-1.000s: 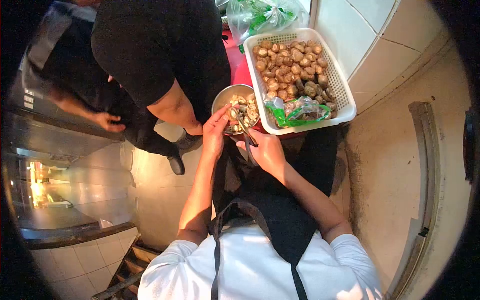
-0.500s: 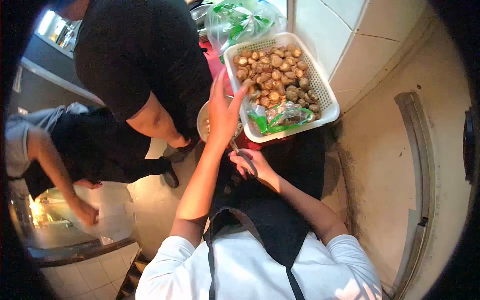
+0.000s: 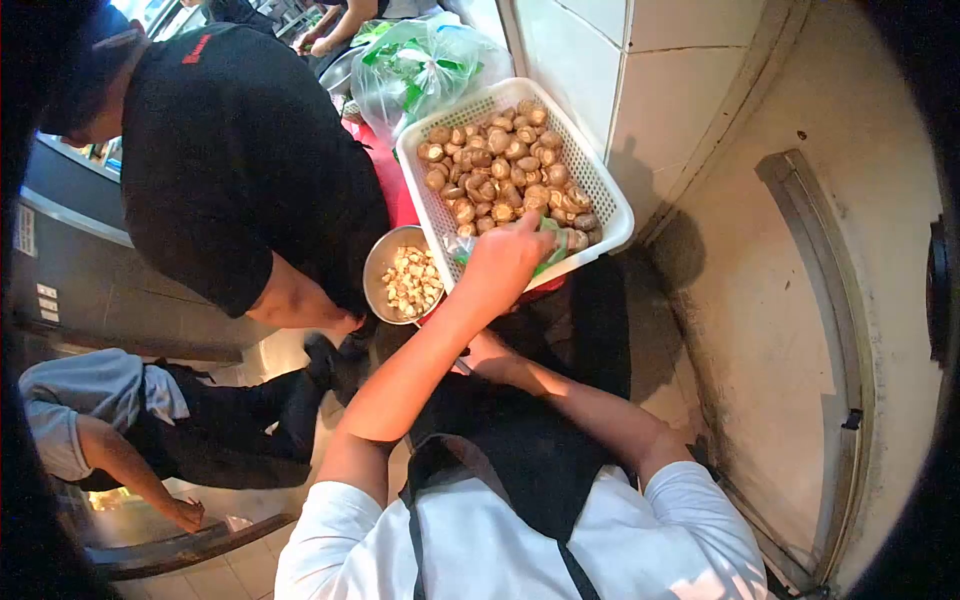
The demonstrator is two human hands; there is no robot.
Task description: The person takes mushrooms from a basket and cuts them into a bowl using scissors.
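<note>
My left hand reaches over the near side of a white perforated plastic basket. Its fingers are bent among brown mushrooms and a green-and-clear plastic bag; what they grip is hidden. Lower down, partly covered by my left forearm, my right hand is closed around a slim metal tool, too hidden to name its kind. A round metal bowl stands left of the basket and contains pale mushroom pieces.
A knotted clear bag with green contents lies behind the basket. A person in black stands close on my left, and another in grey is farther off. A tiled wall rises on the right.
My left hand has moved from above the bowl, fingers spread, to the basket's near part. The bowl's contents now show. My right hand has dropped slightly, and the whole view has shifted.
</note>
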